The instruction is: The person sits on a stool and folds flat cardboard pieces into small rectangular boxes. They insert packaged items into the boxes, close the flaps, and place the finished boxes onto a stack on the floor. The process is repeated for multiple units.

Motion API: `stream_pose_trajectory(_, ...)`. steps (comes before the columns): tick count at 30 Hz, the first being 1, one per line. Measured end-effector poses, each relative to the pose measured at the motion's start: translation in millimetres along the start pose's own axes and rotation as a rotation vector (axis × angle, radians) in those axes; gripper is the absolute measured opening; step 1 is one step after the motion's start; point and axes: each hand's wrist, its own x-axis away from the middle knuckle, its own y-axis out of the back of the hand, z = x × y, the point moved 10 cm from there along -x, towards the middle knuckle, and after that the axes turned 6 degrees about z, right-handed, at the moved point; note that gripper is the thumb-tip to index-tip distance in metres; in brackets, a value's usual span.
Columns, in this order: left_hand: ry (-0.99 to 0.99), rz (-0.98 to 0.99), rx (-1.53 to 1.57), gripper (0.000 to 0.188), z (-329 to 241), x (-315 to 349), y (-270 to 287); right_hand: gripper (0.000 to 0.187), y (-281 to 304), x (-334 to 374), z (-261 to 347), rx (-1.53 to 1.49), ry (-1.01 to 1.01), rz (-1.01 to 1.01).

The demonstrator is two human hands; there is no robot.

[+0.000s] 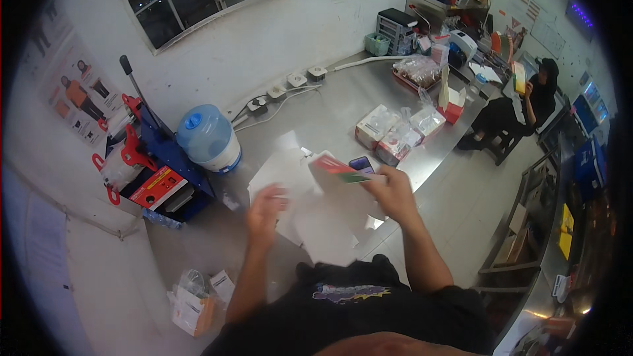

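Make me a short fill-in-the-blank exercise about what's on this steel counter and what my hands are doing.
The right hand holds a flat red and green ____.
The left hand hovers over white ____ on the counter.
The water jug has a ____ cap.

Missing words: box; sheets; blue

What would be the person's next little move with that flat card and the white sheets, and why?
Probably bring the left hand up to the red and green flat carton that the right hand holds by one end above the white sheets on the steel counter. The carton looks unfolded and the left hand hangs free, blurred, so two hands seem needed.
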Motion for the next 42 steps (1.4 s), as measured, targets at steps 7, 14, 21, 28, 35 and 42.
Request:
stream_pose_trajectory(7, -0.131, -0.231, 0.379, 0.046, 10.5, 0.3, -64.0, 0.028, -119.0, 22.2, 105.1, 0.059, 0.566, 0.375)
stream_pose_trajectory(14, -0.018, -0.382, 0.709, 0.027, -7.7, -3.9, -20.3, 0.065, -99.7, 26.9, 116.9, 0.234, 0.844, 0.355)
stream_pose_trajectory(21, -0.044, -0.155, 0.81, 0.042, -61.3, -9.4, -60.1, 0.092, -87.2, 35.5, 106.2, -0.047, 0.756, 0.207)
stream_pose_trajectory(28, -0.139, -0.103, 0.874, 0.04, -64.9, -12.0, -68.0, 0.095, -81.2, 50.8, 120.6, 0.013, 0.896, 0.119)
stream_pose_trajectory(35, -0.053, -0.211, 0.419, 0.036, -33.8, -9.9, -71.0, 0.066, -63.8, 28.9, 82.4, -0.06, 0.651, -0.059)
stream_pose_trajectory(42, 0.1, -0.034, 0.392, 0.034, -19.0, -15.6, -87.9, 0.044, -53.7, 20.3, 77.6, -0.047, 0.631, -0.078)
